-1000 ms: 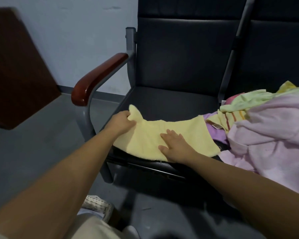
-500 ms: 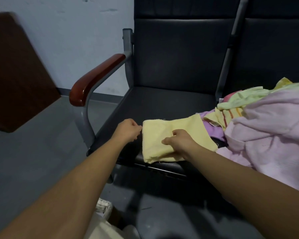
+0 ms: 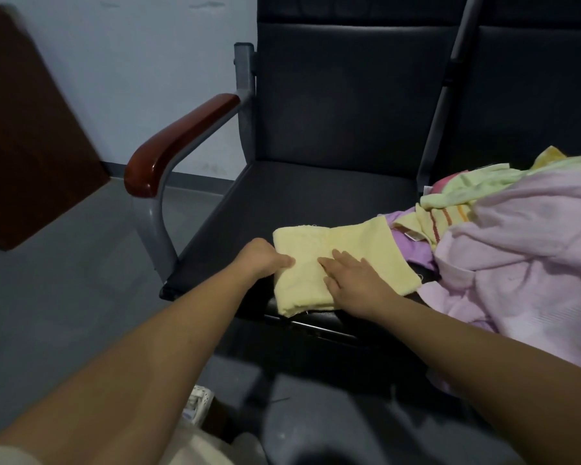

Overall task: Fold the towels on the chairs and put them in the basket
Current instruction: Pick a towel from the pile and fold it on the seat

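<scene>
Since a second ago the yellow towel (image 3: pixel 359 239) has gone from a long spread strip to a doubled-over rectangle, and the right hand (image 3: pixel 356 283) has gone from pinching it to lying flat on top, fingers straight and pressing the cloth. The left hand (image 3: pixel 264 260) sits at the towel's near-left edge with its thumb on top and its fingers tucked out of sight, apparently pinching that edge. The towel lies under both hands at the front lip of the chair seat (image 3: pixel 299 196); just right of the right hand is the heap of unfolded towels (image 3: pixel 524 256). No basket is in view. To do this fold well, the flat hand should probably sweep outward to smooth the crease. The left hand can then square the edges, since the near corner hangs over the seat's lip and may slide off.
</scene>
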Tool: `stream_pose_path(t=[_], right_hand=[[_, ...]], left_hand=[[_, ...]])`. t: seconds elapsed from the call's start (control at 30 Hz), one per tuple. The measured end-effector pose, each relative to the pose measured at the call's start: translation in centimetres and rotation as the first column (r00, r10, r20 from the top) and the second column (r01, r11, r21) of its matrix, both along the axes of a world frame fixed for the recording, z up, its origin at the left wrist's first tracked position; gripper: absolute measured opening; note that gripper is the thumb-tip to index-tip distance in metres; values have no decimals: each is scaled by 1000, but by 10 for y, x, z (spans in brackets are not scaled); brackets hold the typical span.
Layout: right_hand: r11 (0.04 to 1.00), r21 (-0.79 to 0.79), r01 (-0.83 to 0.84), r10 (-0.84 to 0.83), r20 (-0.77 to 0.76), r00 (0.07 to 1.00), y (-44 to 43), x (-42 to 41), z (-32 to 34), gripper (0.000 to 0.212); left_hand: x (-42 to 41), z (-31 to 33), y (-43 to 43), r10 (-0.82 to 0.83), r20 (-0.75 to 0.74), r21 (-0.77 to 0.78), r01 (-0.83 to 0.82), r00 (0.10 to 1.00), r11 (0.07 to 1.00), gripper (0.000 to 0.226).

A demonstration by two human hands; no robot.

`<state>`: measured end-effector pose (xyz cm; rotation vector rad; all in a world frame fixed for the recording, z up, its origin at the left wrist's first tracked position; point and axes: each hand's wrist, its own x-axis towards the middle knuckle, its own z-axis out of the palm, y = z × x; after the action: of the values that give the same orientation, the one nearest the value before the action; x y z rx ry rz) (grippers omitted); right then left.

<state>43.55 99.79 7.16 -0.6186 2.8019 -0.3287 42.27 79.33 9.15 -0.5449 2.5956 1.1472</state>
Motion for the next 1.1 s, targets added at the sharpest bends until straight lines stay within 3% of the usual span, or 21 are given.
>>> stream_pose_path(t=[0.17, 0.27, 0.33, 0.4, 0.5, 0.6, 0.67, 0.77, 0.87, 0.97, 1.1], right_hand=[[1000, -31, -5, 6, 22, 1000, -34, 13, -3, 52], [987, -158, 11, 9, 126, 992, -64, 24, 0, 52], [941, -327, 87, -8, 234, 972, -75, 25, 9, 51], [815, -527, 242, -69, 327, 943, -76, 18, 20, 48], [534, -709, 460, -155, 453, 878, -65, 6, 34, 37], [225, -676, 701, -85, 703, 706, -47, -12, 40, 51], [144, -614, 776, -63, 777, 626, -31, -22, 41, 60], [258, -531, 807, -194, 790, 582, -15, -27, 34, 45], [405, -550, 731, -316, 666, 676, -9, -29, 30, 20], [429, -615, 661, -353, 560, 750, -5, -34, 35, 16], [436, -486, 757, -402, 648, 647, 2, -32, 29, 8]], left_hand=[[7, 6, -22, 43, -112, 82, -33, 993, 996, 21], [15, 11, -44, -58, -148, -200, 28, 987, 979, 16], [18, 16, -56, -77, -167, -291, 26, 983, 956, 13], [20, 24, -58, -68, -197, -300, 6, 978, 954, 14], [21, 39, -42, -82, -284, -252, 8, 955, 968, 19], [23, 61, -9, -98, -367, 145, 161, 925, 976, 31], [25, 71, 10, -121, -365, 307, 242, 923, 920, 35], [18, 63, 20, -92, -367, 268, 200, 926, 942, 32], [10, 42, 18, -48, -304, 118, 87, 952, 989, 29], [6, 26, 17, -21, -172, 39, 28, 985, 999, 36], [-2, 15, 24, -41, -62, 66, 46, 997, 997, 42]])
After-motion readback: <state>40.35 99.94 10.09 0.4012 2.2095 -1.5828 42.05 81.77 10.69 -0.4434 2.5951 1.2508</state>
